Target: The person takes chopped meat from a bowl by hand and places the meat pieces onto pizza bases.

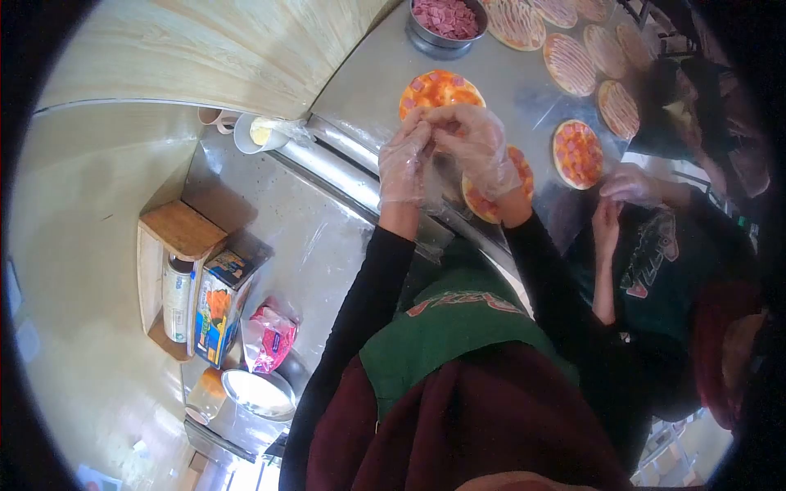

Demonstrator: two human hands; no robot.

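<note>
My left hand (403, 168) and my right hand (479, 147), both in clear plastic gloves, meet over the near edge of a small pizza (440, 86) topped with red sauce and pink ham pieces. Fingers of both hands are drawn together at the tips, and whatever they pinch is hidden. Partly under my right hand and wrist lies a second sauced pizza (521, 168). A third pizza (578, 154) with sauce and ham rests farther right. Beyond my hands stands a metal bowl (446, 20) of chopped pink ham.
Several pizza bases (570, 65) with pale stripes lie at the far right of the metal table (360, 86). At right, a co-worker's gloved hand (630, 186) is near the third pizza. The left counter (286, 221) holds a white container (255, 135), a box (219, 307) and a pink bag (270, 337).
</note>
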